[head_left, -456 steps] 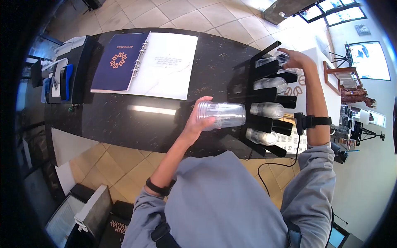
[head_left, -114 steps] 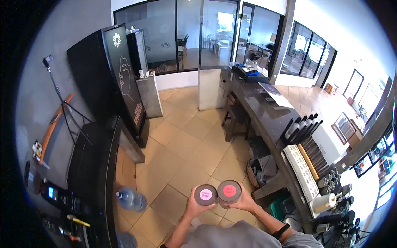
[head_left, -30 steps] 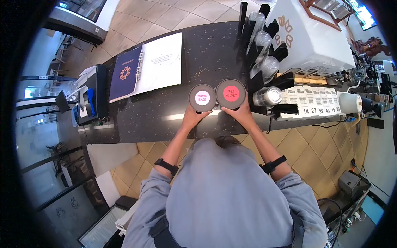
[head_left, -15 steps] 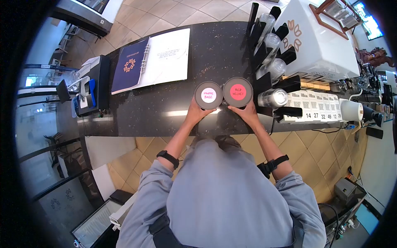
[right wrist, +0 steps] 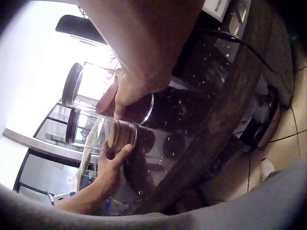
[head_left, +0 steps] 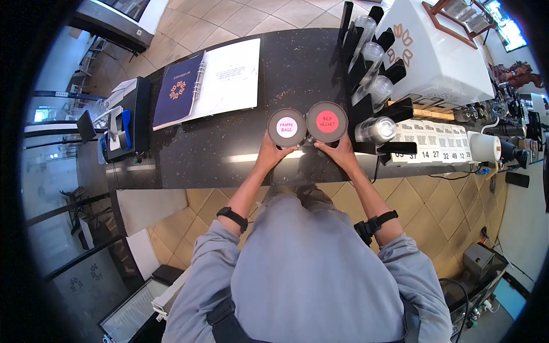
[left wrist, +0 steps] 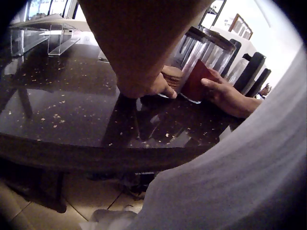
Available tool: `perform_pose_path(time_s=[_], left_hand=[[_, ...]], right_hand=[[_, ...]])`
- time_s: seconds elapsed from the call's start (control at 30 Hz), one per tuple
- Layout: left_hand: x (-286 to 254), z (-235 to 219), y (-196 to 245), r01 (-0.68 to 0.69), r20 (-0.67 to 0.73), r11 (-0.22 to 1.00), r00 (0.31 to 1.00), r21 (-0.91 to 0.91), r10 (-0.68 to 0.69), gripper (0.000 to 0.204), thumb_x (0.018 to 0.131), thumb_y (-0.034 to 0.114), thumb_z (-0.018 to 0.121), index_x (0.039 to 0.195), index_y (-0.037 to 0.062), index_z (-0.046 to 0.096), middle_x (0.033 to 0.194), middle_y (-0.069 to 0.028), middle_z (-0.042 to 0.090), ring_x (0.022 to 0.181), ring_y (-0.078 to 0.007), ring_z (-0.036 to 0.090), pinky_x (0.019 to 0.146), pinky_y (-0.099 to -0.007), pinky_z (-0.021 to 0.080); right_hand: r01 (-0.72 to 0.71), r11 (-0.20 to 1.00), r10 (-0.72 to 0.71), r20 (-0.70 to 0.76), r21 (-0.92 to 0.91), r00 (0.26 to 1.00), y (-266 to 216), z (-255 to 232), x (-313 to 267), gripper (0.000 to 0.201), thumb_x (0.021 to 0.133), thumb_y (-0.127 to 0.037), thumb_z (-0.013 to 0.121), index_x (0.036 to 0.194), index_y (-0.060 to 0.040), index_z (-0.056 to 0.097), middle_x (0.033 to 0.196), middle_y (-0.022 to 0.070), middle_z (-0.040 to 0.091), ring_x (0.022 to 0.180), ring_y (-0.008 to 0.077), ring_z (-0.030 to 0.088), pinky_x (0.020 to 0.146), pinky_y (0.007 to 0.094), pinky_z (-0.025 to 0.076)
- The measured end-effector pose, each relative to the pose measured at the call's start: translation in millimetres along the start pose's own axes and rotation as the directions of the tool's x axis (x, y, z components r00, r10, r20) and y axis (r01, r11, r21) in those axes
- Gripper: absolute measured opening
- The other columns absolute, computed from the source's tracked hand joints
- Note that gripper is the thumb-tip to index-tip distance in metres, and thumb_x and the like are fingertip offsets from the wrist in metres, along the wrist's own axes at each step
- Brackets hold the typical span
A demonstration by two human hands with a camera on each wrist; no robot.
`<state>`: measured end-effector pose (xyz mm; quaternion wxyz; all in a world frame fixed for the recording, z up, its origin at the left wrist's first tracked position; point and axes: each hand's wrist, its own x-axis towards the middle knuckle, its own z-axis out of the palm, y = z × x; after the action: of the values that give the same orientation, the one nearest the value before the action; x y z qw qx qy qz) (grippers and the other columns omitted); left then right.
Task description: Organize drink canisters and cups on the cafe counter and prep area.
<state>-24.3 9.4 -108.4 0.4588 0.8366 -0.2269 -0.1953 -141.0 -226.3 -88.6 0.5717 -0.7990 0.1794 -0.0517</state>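
Note:
Two clear jars with dark round lids stand side by side on the black counter (head_left: 200, 163). My left hand (head_left: 269, 155) grips the jar labelled "Frappe Base" (head_left: 286, 127); in the right wrist view its tan contents (right wrist: 121, 135) show low in the jar. My right hand (head_left: 341, 153) is curled round the wider jar labelled "Red Velvet" (head_left: 327, 122), whose dark red powder (left wrist: 194, 82) shows in the left wrist view. Both bases are at the counter's surface. The fingers behind the jars are mostly hidden from above.
An open binder (head_left: 229, 77) lies behind and left of the jars. To the right, a black rack (head_left: 359, 71) holds several clear cups (head_left: 376, 130). Beyond it are a white box (head_left: 437, 57), a row of numbered cards (head_left: 434, 143) and a black cable at the counter's edge.
Earlier both hands carried the two jars above the floor; now the jars are at the counter. Since half a second ago hands and jars have barely moved.

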Motion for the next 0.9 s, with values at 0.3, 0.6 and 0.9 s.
perform_pose_path(time_s=[0.3,0.6,0.9], left_hand=[[-2.9,-3.3,16.7,-0.031,-0.037,0.999,0.999,0.009,0.031,0.072,0.066,0.029,0.091,0.125,0.0009,0.060,0.129,-0.0195,0.056,0.122,-0.0348,0.054,0.103,-0.0439,0.045],[-0.4,-0.2,11.1,-0.030,-0.046,0.999,0.998,0.038,0.032,0.069,0.067,0.027,0.092,0.122,-0.0012,0.061,0.123,-0.0175,0.062,0.116,-0.0316,0.060,0.100,-0.0425,0.047],[0.8,7.7,-1.3,-0.089,-0.105,0.994,0.990,0.055,0.095,0.072,0.064,0.023,0.092,0.123,-0.0007,0.059,0.123,-0.0187,0.057,0.117,-0.0350,0.054,0.102,-0.0439,0.044]], right_hand=[[0.032,0.999,-0.032,-0.007,-0.012,0.999,0.1,0.0,0.0,0.099,0.072,-0.036,0.090,0.148,-0.0033,0.035,0.142,0.0171,0.049,0.133,0.0299,0.049,0.110,0.0409,0.040],[0.047,0.999,-0.047,-0.089,-0.004,0.995,-1.8,0.6,-3.7,0.084,0.072,-0.030,0.091,0.139,-0.0036,0.048,0.130,0.0136,0.060,0.126,0.0256,0.055,0.107,0.0386,0.042],[0.000,0.999,0.004,-0.070,0.052,0.998,-0.4,3.7,-3.1,0.101,0.068,-0.019,0.092,0.149,-0.0065,0.033,0.136,0.0150,0.055,0.129,0.0274,0.052,0.110,0.0396,0.041]])
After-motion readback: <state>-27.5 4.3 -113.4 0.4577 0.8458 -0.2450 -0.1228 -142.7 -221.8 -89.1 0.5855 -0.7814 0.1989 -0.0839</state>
